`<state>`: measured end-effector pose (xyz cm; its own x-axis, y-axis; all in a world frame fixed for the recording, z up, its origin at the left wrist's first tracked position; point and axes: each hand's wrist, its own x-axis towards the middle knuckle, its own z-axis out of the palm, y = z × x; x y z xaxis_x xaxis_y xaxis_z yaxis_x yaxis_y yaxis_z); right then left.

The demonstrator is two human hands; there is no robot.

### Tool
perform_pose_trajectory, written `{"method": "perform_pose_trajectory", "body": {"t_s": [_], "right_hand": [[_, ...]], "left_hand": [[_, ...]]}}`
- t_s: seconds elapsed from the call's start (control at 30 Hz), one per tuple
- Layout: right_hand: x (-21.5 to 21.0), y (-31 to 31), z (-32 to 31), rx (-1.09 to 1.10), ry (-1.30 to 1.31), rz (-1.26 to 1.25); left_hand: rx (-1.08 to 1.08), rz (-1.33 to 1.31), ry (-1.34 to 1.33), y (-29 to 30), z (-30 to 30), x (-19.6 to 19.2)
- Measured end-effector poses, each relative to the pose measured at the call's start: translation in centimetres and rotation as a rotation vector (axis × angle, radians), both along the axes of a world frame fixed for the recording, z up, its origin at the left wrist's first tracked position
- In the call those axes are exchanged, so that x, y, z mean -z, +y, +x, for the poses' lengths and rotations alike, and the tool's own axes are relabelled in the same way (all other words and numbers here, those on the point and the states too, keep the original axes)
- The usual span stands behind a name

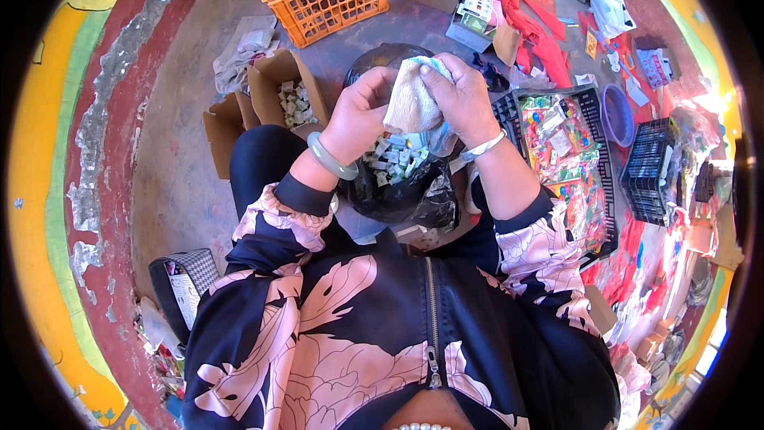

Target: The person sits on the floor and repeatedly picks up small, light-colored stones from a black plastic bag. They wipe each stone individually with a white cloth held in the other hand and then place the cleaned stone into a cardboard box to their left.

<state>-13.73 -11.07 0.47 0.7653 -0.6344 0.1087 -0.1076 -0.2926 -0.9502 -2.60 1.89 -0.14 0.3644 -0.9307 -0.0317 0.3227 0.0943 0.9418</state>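
She sits over a black plastic bag (398, 191) that is open in her lap at the centre of view, a heap of small white and green pieces (391, 158) lying in it; how many are dealt with I cannot tell. Both hands are raised close together just above the bag, toward twelve o'clock: the left hand (360, 111) and the right hand (464, 99) each pinch the same pale cloth (412, 99), soft, crumpled and folded over. At ten o'clock an open cardboard box (288, 95) holds more such pieces, so the work looks partway through.
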Motion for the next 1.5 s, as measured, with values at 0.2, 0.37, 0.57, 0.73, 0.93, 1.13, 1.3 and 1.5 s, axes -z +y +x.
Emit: {"method": "perform_pose_trajectory", "body": {"t_s": [0.2,0.37,0.57,0.73,0.93,1.13,1.3,1.5], "right_hand": [[1.7,-1.1,0.9,0.153,0.060,0.410],[1.8,-7.4,-1.1,0.385,-0.299,0.850],[-0.4,-3.5,-0.4,0.239,-0.296,0.527],[1.0,1.2,1.2,-0.170,-0.042,-0.367],[2.3,1.3,1.7,0.072,0.078,-0.291],[3.0,-3.6,2.0,0.404,-0.079,0.332],[0.8,-2.2,1.7,0.298,-0.208,0.652],[1.5,-1.8,2.0,0.218,-0.100,0.694]], "left_hand": [[-0.151,0.036,-0.617,-0.1,0.5,0.4],[-0.253,0.178,0.333,0.5,1.9,0.0],[-0.287,0.247,0.441,0.0,1.6,0.8],[-0.193,0.188,0.279,0.3,0.6,1.5],[-0.168,0.155,0.255,0.9,1.1,2.1],[-0.555,0.283,0.514,3.7,6.6,5.6],[-0.984,0.217,0.653,5.7,11.0,7.9],[-0.601,-0.082,0.723,5.1,10.0,7.4]]}}
